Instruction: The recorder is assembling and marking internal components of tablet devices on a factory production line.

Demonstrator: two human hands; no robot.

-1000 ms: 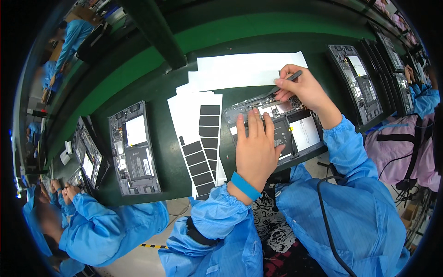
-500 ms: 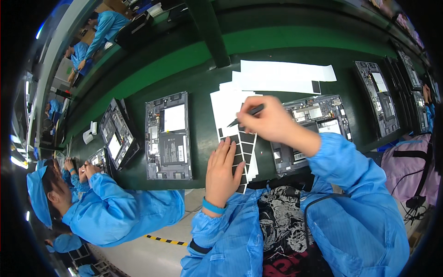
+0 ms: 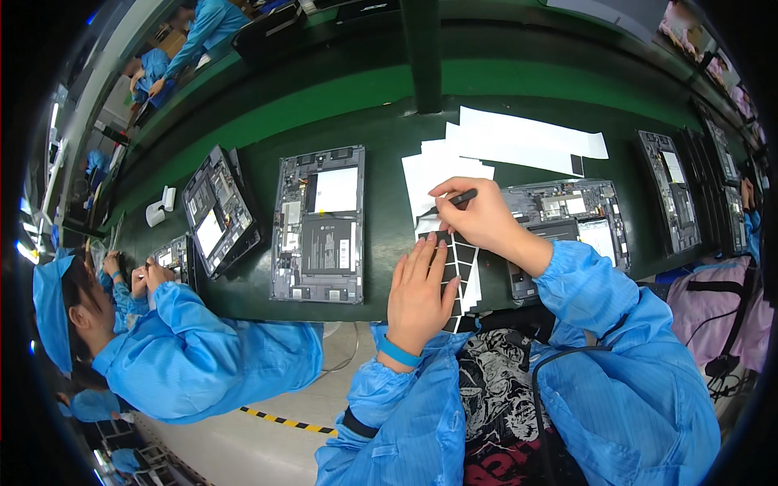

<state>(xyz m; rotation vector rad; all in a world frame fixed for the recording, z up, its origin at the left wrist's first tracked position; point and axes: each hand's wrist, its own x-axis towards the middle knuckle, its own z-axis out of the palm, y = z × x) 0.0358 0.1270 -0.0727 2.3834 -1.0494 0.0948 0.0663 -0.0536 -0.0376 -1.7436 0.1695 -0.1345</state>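
My left hand [image 3: 420, 292] lies flat, fingers stretched, on a sheet of black stickers [image 3: 463, 253] divided by white lines. It presses the sheet onto a stack of white sheets [image 3: 420, 180] near the table's front edge. In my right hand [image 3: 480, 217] is a pair of slim black tweezers [image 3: 463, 197], pinched between thumb and fingers. Their tip points left and down at the upper end of the sticker sheet, just beyond my left fingertips. Whether the tip grips a sticker is too small to tell.
An opened laptop base [image 3: 320, 231] stands left of the sheets. Another opened base [image 3: 567, 212] lies partly behind my right forearm. More white sheets [image 3: 527, 138] spread farther back. A co-worker in blue [image 3: 203, 356] sits at left; tilted bases [image 3: 219, 215] stand near them.
The whole view has shifted, so the table's things appear farther right. My right hand still holds the tweezers, their tip at the sticker sheet's upper end. My left hand stays flat on it.
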